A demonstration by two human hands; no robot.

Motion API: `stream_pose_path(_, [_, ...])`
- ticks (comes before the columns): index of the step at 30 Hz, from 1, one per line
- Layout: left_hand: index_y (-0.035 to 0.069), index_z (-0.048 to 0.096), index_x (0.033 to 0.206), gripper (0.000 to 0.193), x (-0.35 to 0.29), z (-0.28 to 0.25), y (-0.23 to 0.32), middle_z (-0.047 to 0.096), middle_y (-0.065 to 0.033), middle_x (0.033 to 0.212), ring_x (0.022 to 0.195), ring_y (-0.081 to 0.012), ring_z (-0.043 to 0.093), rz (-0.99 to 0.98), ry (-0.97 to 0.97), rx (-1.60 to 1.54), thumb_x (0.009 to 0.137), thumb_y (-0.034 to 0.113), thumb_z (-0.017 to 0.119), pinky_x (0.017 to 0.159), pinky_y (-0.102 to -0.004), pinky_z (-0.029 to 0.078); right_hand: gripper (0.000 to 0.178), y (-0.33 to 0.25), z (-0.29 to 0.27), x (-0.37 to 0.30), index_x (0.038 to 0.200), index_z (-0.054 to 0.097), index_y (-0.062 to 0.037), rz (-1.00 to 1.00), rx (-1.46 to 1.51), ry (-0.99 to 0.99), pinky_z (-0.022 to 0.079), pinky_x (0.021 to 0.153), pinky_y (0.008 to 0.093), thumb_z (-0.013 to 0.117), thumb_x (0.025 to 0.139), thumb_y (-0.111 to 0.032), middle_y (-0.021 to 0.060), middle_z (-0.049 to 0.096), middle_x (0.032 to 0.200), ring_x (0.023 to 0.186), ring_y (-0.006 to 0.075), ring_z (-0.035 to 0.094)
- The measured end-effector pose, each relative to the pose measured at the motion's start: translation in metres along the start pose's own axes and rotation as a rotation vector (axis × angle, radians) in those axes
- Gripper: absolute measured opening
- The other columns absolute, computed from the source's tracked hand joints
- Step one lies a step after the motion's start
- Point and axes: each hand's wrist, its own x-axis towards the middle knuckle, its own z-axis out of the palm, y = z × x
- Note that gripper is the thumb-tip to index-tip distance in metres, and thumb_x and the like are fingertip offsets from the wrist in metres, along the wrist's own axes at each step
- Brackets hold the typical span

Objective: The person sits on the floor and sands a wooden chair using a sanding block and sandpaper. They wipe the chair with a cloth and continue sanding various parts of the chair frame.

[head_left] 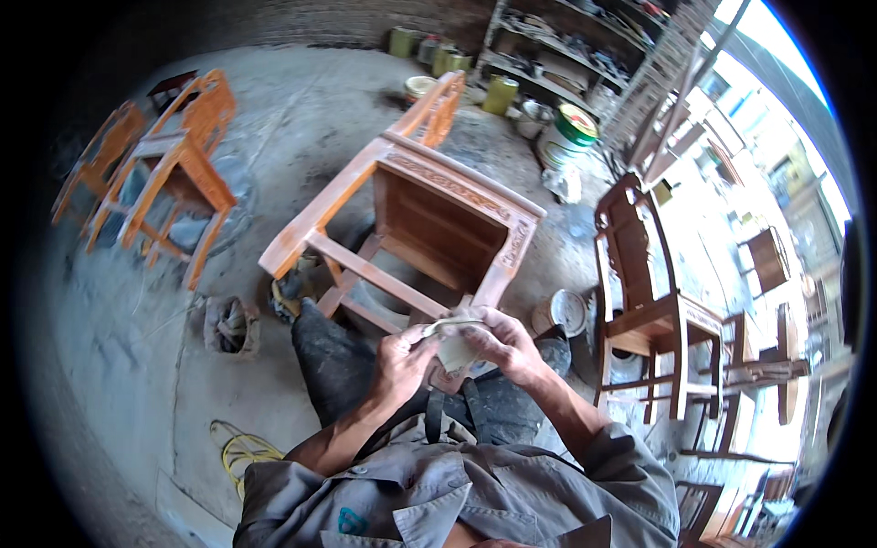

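Both my hands meet just above my lap over a small folded sheet of pale sandpaper. My left hand pinches its left edge and my right hand grips its right side from above. Right in front of them lies an unfinished wooden chair frame, tipped on its side with a carved apron rail and its seat opening facing me. One chair leg ends close to my hands.
Two orange-stained chairs stand at the far left. A dark finished chair stands at the right. Paint tins and jars line the shelves behind. A yellow cord and a shoe lie on the dusty concrete floor.
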Motion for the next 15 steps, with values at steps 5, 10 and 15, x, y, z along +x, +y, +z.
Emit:
stream_pose_path(5, [-0.002,0.072,0.114,0.019,0.009,-0.004,0.019,0.073,-0.0039,0.099,0.088,-0.0097,0.068,-0.031,-0.233,0.220,0.101,0.009,0.065,0.077,-0.0273,0.059,0.043,0.006,-0.016,-0.011,0.138,0.059,0.0005,0.123,-0.042,-0.058,0.050,0.099,0.0310,0.061,0.105,-0.026,0.0068,0.067,0.130,0.114,0.0150,0.063])
stream_pose_path(10, [-0.004,0.064,0.117,0.022,0.036,-0.012,0.034,0.070,-0.0137,0.112,0.100,-0.0238,0.072,-0.518,-0.268,-0.389,0.102,0.006,0.052,0.087,-0.0375,0.064,0.080,-0.030,0.009,-0.006,0.149,0.043,-0.0014,-0.417,-1.068,-0.079,0.048,0.109,0.0459,0.082,0.084,-0.025,0.0206,0.058,0.140,0.131,0.0397,0.056])
stream_pose_path(15, [0.000,0.068,0.110,0.019,0.111,-0.026,0.049,0.073,-0.0112,0.095,0.088,-0.0237,0.073,-0.307,-0.412,0.183,0.098,0.012,0.060,0.075,-0.0347,0.060,0.057,-0.017,-0.026,0.018,0.137,0.058,-0.0091,-0.407,-1.135,0.098,0.057,0.090,0.0460,0.075,0.083,-0.008,0.0199,0.072,0.109,0.099,0.0382,0.071])
